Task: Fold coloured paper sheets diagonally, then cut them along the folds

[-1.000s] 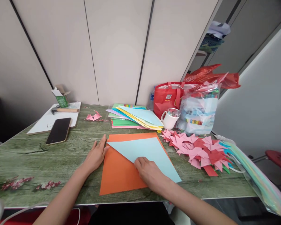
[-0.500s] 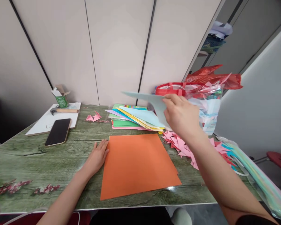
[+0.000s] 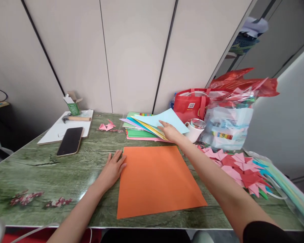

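Observation:
Orange sheets of paper [image 3: 159, 182] lie flat in front of me, their edges nearly lined up. My left hand [image 3: 114, 168] rests spread at their upper left edge, its fingertips touching the paper. Behind them is a loose pile of coloured paper [image 3: 142, 134] in green, pink, yellow, blue and purple. A light blue sheet [image 3: 164, 118] tops this pile. My right hand [image 3: 169, 131] reaches over to it, fingers stretched out on the sheet's near part and not closed round anything. Part of the sheet is hidden under the hand.
A white mug [image 3: 192, 133] stands right of the pile, before a red bag [image 3: 190, 106] and a plastic bag [image 3: 226, 128]. Folded pink and red paper pieces [image 3: 243, 168] are heaped at right. A phone [image 3: 70, 141], hammer [image 3: 78, 118] and small green box [image 3: 73, 107] are at left.
My right hand has lowered the light blue sheet onto the pile and let go of it. My left hand stays at the orange paper. The view has shifted slightly.

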Demonstrator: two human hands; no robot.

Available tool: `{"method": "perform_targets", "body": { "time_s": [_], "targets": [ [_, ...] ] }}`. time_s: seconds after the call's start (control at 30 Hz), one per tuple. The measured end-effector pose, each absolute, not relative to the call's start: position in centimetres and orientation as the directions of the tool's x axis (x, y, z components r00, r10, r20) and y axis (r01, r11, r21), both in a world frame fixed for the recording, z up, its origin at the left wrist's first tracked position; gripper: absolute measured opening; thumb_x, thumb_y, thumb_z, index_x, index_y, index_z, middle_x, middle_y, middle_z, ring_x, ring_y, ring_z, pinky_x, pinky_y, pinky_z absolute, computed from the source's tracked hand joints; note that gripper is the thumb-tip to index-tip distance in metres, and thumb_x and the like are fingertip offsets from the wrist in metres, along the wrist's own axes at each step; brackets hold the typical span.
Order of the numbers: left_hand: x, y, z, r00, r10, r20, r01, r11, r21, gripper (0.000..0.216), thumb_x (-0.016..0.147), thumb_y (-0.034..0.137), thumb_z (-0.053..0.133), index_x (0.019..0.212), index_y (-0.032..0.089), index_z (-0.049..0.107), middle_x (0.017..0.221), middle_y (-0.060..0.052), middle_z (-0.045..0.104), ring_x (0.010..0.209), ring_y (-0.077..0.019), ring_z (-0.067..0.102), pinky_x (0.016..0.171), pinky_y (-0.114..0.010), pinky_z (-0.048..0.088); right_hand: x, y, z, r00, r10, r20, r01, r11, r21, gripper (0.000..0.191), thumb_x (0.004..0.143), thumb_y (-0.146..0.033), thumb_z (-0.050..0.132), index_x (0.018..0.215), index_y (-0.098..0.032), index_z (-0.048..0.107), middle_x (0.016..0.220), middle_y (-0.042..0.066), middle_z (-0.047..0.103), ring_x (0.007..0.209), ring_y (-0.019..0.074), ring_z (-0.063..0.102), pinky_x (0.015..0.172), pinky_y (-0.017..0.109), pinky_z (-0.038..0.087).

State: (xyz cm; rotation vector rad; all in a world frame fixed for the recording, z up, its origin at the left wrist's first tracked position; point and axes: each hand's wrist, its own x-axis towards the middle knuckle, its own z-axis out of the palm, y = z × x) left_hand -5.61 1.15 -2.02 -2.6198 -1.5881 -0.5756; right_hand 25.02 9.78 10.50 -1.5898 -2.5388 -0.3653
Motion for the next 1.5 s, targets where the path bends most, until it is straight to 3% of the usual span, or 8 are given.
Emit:
{"method": "perform_targets", "body": {
  "time_s": [0.17,0.3,0.53,0.73,0.83,0.93,1.23,1.5],
  "targets": [
    [-5.5,1.2,-2.0,0.406,0.855,0.322,0.860,-0.476,0.181,0.037,0.094,0.032,0.039,0.123,0.016,0.056,0.140,-0.017,0.044,0.135,-0.0292,0.032,0.109,-0.053,0.024,21.7,3.2,9.0,-0.600,0.778,0.185,0.796,0.603,0.042,0.029,0.089,-0.014,0.047,0.115,-0.013,0.059,0.133,0.016,0.050,0.118,0.0227,0.050,0.095,0.034,0.042],
    [-5.5,1.1,-2.1,0.402,0.854,0.331,0.858,-0.478,0.188,0.037,0.094,0.033,0.038,0.123,0.017,0.056,0.141,-0.016,0.043,0.135,-0.0285,0.031,0.109,-0.052,0.024,18.1,-5.6,7.4,-0.829,0.543,0.133,0.539,0.840,-0.068,0.030,0.088,-0.032,0.055,0.110,-0.013,0.058,0.115,0.015,0.062,0.106,0.0235,0.057,0.088,0.036,0.046],
    [-5.4,1.1,-1.9,0.415,0.843,0.344,0.850,-0.493,0.184,0.040,0.095,0.035,0.035,0.123,0.016,0.056,0.139,-0.017,0.045,0.135,-0.0294,0.032,0.108,-0.053,0.025,15.4,-12.0,5.5,-0.913,0.399,0.079,0.404,0.914,0.048,0.027,0.078,-0.010,0.056,0.104,-0.003,0.054,0.096,0.021,0.062,0.088,0.0268,0.057,0.069,0.035,0.047],
    [-5.5,1.1,-1.7,0.406,0.839,0.362,0.849,-0.493,0.191,0.043,0.095,0.036,0.034,0.122,0.013,0.058,0.137,-0.018,0.047,0.134,-0.0317,0.033,0.108,-0.052,0.028,15.0,-12.0,5.5,-0.896,0.436,0.079,0.441,0.896,0.054,0.021,0.081,-0.008,0.050,0.102,-0.005,0.052,0.087,0.016,0.060,0.072,0.0237,0.054,0.055,0.032,0.045],
    [-5.6,1.2,-1.9,0.395,0.837,0.379,0.846,-0.492,0.204,0.043,0.095,0.037,0.034,0.120,0.013,0.059,0.135,-0.018,0.049,0.134,-0.0328,0.033,0.107,-0.052,0.030,15.3,-11.7,5.7,-0.869,0.491,0.054,0.492,0.871,-0.003,0.036,0.077,-0.005,0.053,0.113,-0.006,0.047,0.091,0.013,0.060,0.070,0.0221,0.054,0.052,0.030,0.045],
    [-5.6,1.3,-1.8,0.379,0.831,0.408,0.841,-0.493,0.223,0.043,0.095,0.038,0.033,0.117,0.014,0.061,0.133,-0.016,0.052,0.132,-0.0323,0.036,0.106,-0.052,0.032,15.8,-11.0,5.8,-0.803,0.595,0.027,0.587,0.799,-0.132,0.053,0.073,-0.002,0.054,0.123,-0.009,0.039,0.095,0.011,0.060,0.075,0.0213,0.058,0.058,0.029,0.047],
    [-5.0,0.1,0.5,0.279,0.749,0.601,0.813,-0.518,0.268,0.041,0.098,0.029,0.023,0.135,0.017,0.036,0.133,-0.014,0.051,0.127,-0.0231,0.042,0.105,-0.046,0.036,18.6,-6.3,5.7,-0.369,0.889,0.270,0.572,0.446,-0.689,0.019,0.082,-0.006,0.049,0.089,-0.018,0.062,0.086,0.004,0.067,0.076,0.0135,0.063,0.065,0.023,0.050],
    [-3.4,-0.6,1.5,0.611,0.620,0.492,0.659,-0.743,0.119,0.037,0.095,0.028,0.037,0.131,0.022,0.047,0.141,-0.011,0.044,0.134,-0.0242,0.035,0.111,-0.049,0.026,23.7,-0.8,3.1,-0.278,0.932,0.232,0.698,0.362,-0.618,0.015,0.082,-0.013,0.051,0.085,-0.015,0.066,0.086,0.007,0.070,0.076,0.0171,0.065,0.065,0.027,0.049]
  ]
}}
